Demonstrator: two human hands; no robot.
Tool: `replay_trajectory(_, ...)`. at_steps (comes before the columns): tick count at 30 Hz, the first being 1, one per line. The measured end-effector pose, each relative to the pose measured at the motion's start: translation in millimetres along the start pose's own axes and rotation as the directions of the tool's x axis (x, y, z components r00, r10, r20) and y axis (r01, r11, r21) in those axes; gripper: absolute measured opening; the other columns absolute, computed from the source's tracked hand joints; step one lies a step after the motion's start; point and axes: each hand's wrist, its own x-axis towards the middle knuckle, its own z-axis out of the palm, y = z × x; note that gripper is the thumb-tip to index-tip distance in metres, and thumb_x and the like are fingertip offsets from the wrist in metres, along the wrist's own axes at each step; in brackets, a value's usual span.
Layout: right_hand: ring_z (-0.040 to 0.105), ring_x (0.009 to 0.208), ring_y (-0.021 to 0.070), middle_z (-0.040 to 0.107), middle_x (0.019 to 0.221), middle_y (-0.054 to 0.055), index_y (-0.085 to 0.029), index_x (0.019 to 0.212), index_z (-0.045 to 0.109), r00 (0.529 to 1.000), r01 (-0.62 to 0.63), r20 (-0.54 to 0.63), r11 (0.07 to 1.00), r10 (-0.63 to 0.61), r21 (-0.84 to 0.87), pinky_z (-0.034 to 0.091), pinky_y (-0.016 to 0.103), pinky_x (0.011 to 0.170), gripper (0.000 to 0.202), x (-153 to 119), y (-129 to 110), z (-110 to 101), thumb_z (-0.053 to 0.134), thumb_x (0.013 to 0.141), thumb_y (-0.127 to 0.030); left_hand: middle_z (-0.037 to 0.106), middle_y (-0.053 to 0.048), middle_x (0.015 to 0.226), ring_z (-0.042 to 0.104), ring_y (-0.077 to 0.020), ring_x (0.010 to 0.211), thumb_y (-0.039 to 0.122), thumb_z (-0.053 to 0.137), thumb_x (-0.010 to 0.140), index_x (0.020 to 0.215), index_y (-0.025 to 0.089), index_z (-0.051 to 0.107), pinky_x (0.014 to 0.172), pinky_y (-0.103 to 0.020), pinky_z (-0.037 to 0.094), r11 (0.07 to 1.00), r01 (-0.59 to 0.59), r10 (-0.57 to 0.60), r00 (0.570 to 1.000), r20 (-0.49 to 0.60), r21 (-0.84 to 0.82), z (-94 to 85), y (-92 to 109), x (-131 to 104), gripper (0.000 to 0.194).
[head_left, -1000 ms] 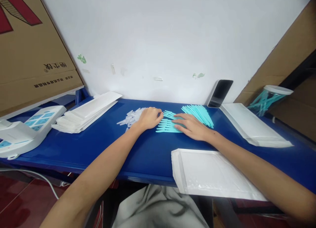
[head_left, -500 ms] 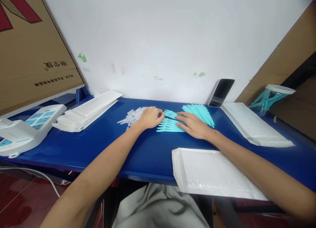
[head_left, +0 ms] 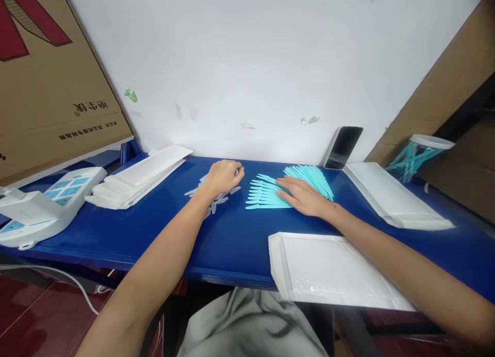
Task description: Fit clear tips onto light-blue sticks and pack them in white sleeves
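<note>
My left hand (head_left: 224,177) is over a pile of small translucent pieces (head_left: 221,199) at the middle of the blue table. Its fingers are curled together, and what they hold, if anything, is too small to name. My right hand (head_left: 303,194) lies with its fingers spread on the right ends of a fanned row of turquoise sticks (head_left: 265,193). Behind that hand lies a second bunch of turquoise sticks (head_left: 311,176).
A white padded envelope (head_left: 332,266) overhangs the front edge under my right forearm. White envelopes (head_left: 143,176) and a white device (head_left: 65,197) are at left. At right are a phone (head_left: 343,146), another envelope (head_left: 394,194) and a clear cup (head_left: 417,156) of turquoise sticks.
My left hand has moved left, from beside the turquoise row to over the translucent pile. My right hand has hardly moved and remains on the sticks.
</note>
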Motion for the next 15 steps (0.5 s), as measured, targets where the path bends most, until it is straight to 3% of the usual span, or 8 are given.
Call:
replay_trajectory(5, 0.046, 0.142, 0.0352, 0.052, 0.153, 0.016, -0.018, 0.149, 0.052, 1.000, 0.023, -0.022, 0.999, -0.023, 0.025, 0.038, 0.056, 0.115, 0.063, -1.1, -7.4, -7.9, 0.030, 0.103, -0.056, 0.071, -0.008, 0.075, 0.058, -0.0199, 0.065, 0.029, 0.043, 0.092, 0.076, 0.017, 0.070, 0.059, -0.031, 0.030, 0.997, 0.055, -0.062, 0.991, -0.122, -0.053, -18.9, -27.0, 0.0, 0.033)
replay_trajectory(8, 0.051, 0.137, 0.0334, 0.057, 0.148, 0.015, -0.021, 0.146, 0.055, 0.993, 0.105, -0.050, 0.993, -0.103, 0.044, 0.040, 0.053, 0.111, 0.058, -2.1, -16.5, -13.3, 0.032, 0.104, -0.053, 0.070, -0.007, 0.073, 0.057, -0.0193, 0.064, 0.028, 0.043, 0.091, 0.076, 0.017, 0.070, 0.060, -0.031, 0.030, 0.997, 0.061, -0.066, 0.993, -0.098, -0.054, -21.3, -36.1, -1.5, 0.033)
replay_trajectory(11, 0.069, 0.100, 0.0304, 0.077, 0.105, 0.011, -0.022, 0.129, 0.068, 0.991, 0.102, -0.093, 0.994, -0.099, 0.025, 0.040, 0.054, 0.099, 0.046, -2.3, -27.2, -18.3, 0.037, 0.103, -0.045, 0.071, -0.007, 0.077, 0.058, -0.0193, 0.066, 0.027, 0.044, 0.089, 0.078, 0.017, 0.071, 0.061, -0.030, 0.033, 0.994, -0.103, 0.104, 0.994, 0.033, -0.025, -19.3, -40.1, -5.5, 0.031)
replay_trajectory(13, 0.065, 0.072, 0.0253, 0.072, 0.072, 0.006, -0.022, 0.113, 0.074, 0.994, 0.009, -0.112, 1.000, -0.009, -0.003, 0.040, 0.053, 0.093, 0.039, -2.3, -33.4, -21.4, 0.044, 0.099, -0.042, 0.072, -0.008, 0.081, 0.061, -0.0203, 0.071, 0.027, 0.045, 0.089, 0.083, 0.017, 0.073, 0.065, -0.030, 0.037, 0.977, -0.215, 0.215, 0.973, 0.084, -0.017, -19.5, -42.1, -9.9, 0.030)
replay_trajectory(15, 0.059, 0.064, 0.0245, 0.063, 0.055, 0.003, -0.022, 0.100, 0.077, 0.995, -0.032, -0.092, 0.999, 0.031, -0.018, 0.041, 0.048, 0.088, 0.035, -2.5, -37.6, -24.0, 0.049, 0.095, -0.041, 0.072, -0.008, 0.085, 0.063, -0.0215, 0.077, 0.029, 0.045, 0.091, 0.089, 0.017, 0.075, 0.069, -0.031, 0.041, 0.968, -0.248, 0.249, 0.964, 0.093, -0.022, -22.3, -43.9, -15.1, 0.032)
